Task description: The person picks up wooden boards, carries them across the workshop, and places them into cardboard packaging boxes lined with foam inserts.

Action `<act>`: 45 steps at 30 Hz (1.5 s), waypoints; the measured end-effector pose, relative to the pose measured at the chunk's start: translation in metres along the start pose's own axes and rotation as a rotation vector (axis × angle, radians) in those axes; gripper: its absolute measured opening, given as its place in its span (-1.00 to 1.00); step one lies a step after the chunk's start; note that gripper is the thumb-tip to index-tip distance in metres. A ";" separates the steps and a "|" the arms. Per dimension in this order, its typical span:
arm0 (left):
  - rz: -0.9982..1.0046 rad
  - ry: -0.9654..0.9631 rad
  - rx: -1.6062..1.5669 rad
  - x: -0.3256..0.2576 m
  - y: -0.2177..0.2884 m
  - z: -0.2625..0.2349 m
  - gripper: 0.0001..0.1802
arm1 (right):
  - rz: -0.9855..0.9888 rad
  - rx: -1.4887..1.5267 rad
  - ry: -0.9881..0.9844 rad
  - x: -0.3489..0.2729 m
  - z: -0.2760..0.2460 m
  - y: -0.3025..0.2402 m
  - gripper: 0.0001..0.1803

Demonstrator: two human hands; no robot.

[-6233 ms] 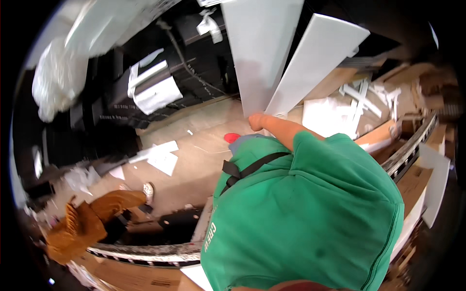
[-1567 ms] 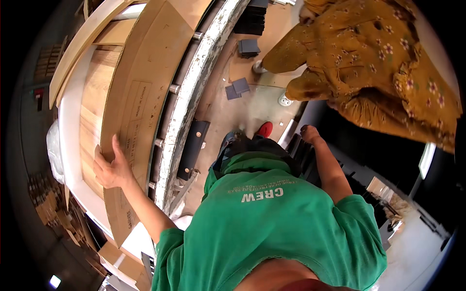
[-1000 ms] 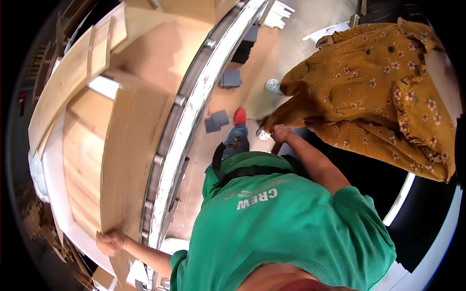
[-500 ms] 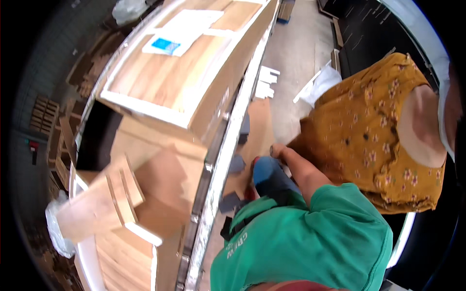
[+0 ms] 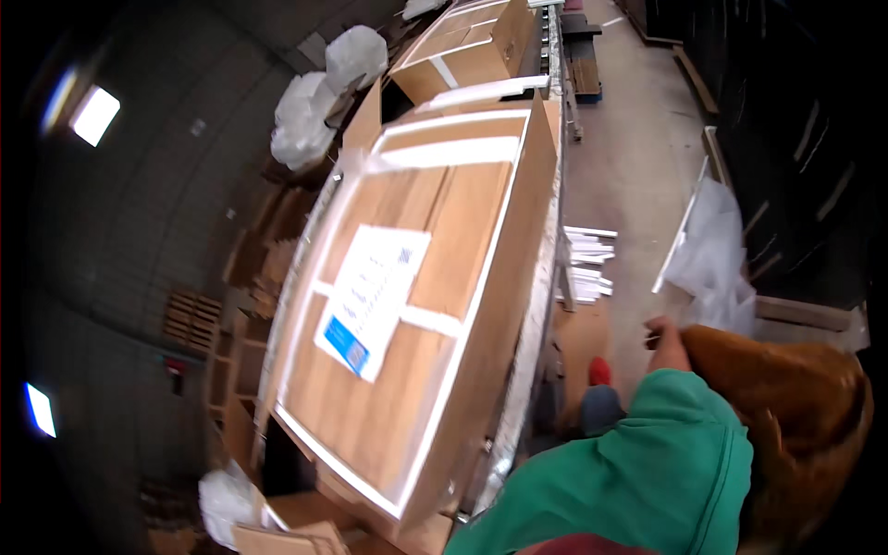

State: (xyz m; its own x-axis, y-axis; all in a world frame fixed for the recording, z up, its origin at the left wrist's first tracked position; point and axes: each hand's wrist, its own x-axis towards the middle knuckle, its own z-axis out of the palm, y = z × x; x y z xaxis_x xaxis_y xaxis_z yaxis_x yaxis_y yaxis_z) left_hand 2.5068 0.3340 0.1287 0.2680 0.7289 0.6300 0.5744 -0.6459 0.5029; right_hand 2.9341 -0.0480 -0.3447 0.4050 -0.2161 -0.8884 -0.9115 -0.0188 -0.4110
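A large flat cardboard box (image 5: 435, 305), taped in white and carrying a white label with a blue corner (image 5: 370, 291), lies on the roller conveyor (image 5: 532, 342) to my left. My right hand (image 5: 661, 335) reaches forward at the right, off the box, beside another person's mustard-brown garment (image 5: 786, 407). Its fingers look curled; whether they hold anything is unclear. My green shirt (image 5: 647, 472) fills the lower right. My left hand is out of the picture.
A second taped box (image 5: 467, 42) stands further along the conveyor. White strips (image 5: 587, 261) and a white plastic sheet (image 5: 712, 250) lie on the concrete floor. White wrapped bundles (image 5: 319, 92) and wooden pallets (image 5: 190, 319) sit to the left. My red shoe (image 5: 599, 371) shows below.
The view has swung up along the conveyor; the labelled box now fills the centre. My left hand, earlier on a cardboard sheet, has left the picture. The other person now sits at the right edge.
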 end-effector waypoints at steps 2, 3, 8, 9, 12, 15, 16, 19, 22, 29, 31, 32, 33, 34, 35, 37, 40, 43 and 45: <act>0.006 -0.416 0.116 0.001 -0.007 0.041 -0.48 | -0.152 -0.299 0.187 0.106 -0.029 -0.006 -0.74; 0.394 -0.421 0.347 0.007 0.070 0.069 -0.41 | -0.323 -0.457 0.369 0.109 -0.050 -0.001 -0.78; 0.181 -0.718 0.170 0.031 0.118 0.130 -0.37 | -0.126 -0.942 0.408 0.011 -0.086 0.021 -0.74; 0.065 -0.803 0.107 0.034 0.114 0.135 -0.36 | -0.096 -0.973 0.356 0.022 -0.089 0.043 -0.74; -0.116 -0.889 -0.022 0.039 0.110 0.143 -0.39 | -0.046 -1.021 0.220 0.055 -0.105 0.079 -0.73; 0.192 -0.782 -0.096 0.065 0.089 0.138 -0.49 | -0.080 -1.024 0.195 0.084 -0.133 0.051 -0.73; 0.144 -0.508 -0.689 0.059 0.104 0.162 -0.46 | -0.100 -1.013 0.199 0.092 -0.136 0.030 -0.72; 0.384 -0.663 -0.020 0.121 0.110 0.197 -0.59 | -0.119 -0.961 0.240 0.103 -0.161 0.023 -0.72; 0.553 -0.664 -0.098 0.132 0.219 0.262 -0.73 | -0.304 -1.078 0.173 0.093 -0.168 0.004 -0.67; 1.042 -0.676 -0.196 0.143 0.393 0.346 -0.80 | -0.343 -1.035 0.278 0.190 -0.215 -0.061 -0.71; 1.068 -0.743 -0.166 0.124 0.465 0.377 -0.78 | -0.128 -0.998 0.067 0.156 -0.219 -0.131 -0.66; 1.131 -0.733 -0.217 0.118 0.492 0.397 -0.79 | -0.158 -1.013 0.014 0.146 -0.224 -0.163 -0.66; 1.188 -0.760 -0.195 0.112 0.527 0.411 -0.75 | -0.190 -1.032 -0.035 0.147 -0.235 -0.194 -0.67; 1.216 -0.725 -0.234 0.102 0.557 0.433 -0.84 | -0.193 -1.034 -0.027 0.159 -0.247 -0.218 -0.67; 1.248 -0.690 -0.267 0.093 0.581 0.460 -0.87 | -0.284 -0.935 0.042 0.174 -0.253 -0.237 -0.68; 1.258 -0.762 -0.348 0.085 0.627 0.507 -0.84 | -0.370 -0.829 0.106 0.203 -0.268 -0.268 -0.70; 1.278 -0.854 -0.401 0.079 0.693 0.605 -0.86 | -0.266 -0.695 0.208 0.232 -0.293 -0.306 -0.71; 1.286 -0.912 -0.442 0.070 0.757 0.695 -0.84 | -0.275 -1.037 0.141 0.294 -0.315 -0.313 -0.72; 1.214 -0.949 -0.488 0.067 0.799 0.755 -0.87 | -0.134 -0.899 0.157 0.307 -0.321 -0.312 -0.72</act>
State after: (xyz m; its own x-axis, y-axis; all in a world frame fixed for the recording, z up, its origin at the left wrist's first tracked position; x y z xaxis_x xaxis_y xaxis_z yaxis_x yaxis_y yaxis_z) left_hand 3.5673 0.0385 0.1260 0.8210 -0.4888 0.2949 -0.5605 -0.7883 0.2538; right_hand 3.3199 -0.4222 -0.4229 0.5567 -0.2865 -0.7797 -0.5977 -0.7900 -0.1365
